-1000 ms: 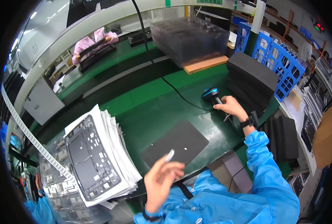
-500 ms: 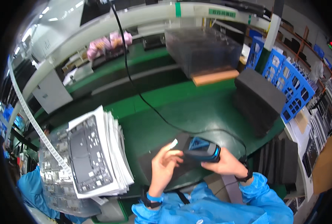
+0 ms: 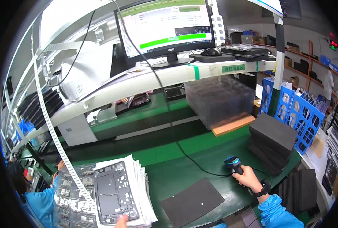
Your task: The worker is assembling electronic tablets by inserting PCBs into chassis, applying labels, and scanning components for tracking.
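My right hand (image 3: 248,179) is closed round the handle of a black handheld barcode scanner (image 3: 233,163) with a blue-lit rim, held over the green bench. Only a little of my left hand (image 3: 122,221) shows at the lower edge, by the near end of a flat dark device panel (image 3: 110,193); its fingers are mostly cut off, and I cannot tell whether it touches the panel. White patches dot the panel, which lies on a stack of white sheets (image 3: 140,190). A thin black mat (image 3: 191,203) with a tiny white speck lies between my hands.
Left of the sheets stands a clear plastic tray (image 3: 72,197) of parts, with a co-worker's blue sleeve (image 3: 40,203) beyond. Black foam blocks (image 3: 273,140) stand at right near blue racks (image 3: 301,121). The scanner's cable crosses the bench. A monitor (image 3: 165,26) stands on the shelf.
The view has tilted up, bringing the monitor in. My right hand has carried the scanner away to the right, off the mat. My left hand has moved left to the panel's near end.
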Available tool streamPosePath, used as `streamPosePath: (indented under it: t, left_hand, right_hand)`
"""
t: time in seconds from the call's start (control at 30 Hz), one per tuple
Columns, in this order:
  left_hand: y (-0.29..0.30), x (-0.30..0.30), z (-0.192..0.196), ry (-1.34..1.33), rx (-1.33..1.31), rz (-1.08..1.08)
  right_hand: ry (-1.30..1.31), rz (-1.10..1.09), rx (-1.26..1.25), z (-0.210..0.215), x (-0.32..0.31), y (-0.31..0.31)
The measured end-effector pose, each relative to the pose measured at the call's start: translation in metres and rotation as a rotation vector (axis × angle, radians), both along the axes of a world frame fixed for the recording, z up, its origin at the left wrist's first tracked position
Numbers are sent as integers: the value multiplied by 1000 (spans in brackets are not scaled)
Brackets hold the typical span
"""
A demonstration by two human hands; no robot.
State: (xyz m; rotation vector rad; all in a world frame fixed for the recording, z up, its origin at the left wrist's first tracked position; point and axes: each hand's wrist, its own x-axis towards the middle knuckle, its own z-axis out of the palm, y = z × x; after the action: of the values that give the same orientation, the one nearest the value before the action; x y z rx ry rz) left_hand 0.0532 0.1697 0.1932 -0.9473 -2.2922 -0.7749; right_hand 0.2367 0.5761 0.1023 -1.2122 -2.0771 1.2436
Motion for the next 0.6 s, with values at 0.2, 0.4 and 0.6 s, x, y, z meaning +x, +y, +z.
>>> streamPosePath:
  t: [0.2, 0.4, 0.6]
  left_hand:
    - [-46, -31, -35, 90, -21, 53]
    - [-59, -48, -36, 167, 31, -42]
    - [-89, -68, -25, 69, 322, -45]
  right_hand:
    - [-29, 9, -20, -4, -14, 9]
    - [-99, -261, 802, 5, -18, -40]
    - [403, -267, 833, 32, -36, -97]
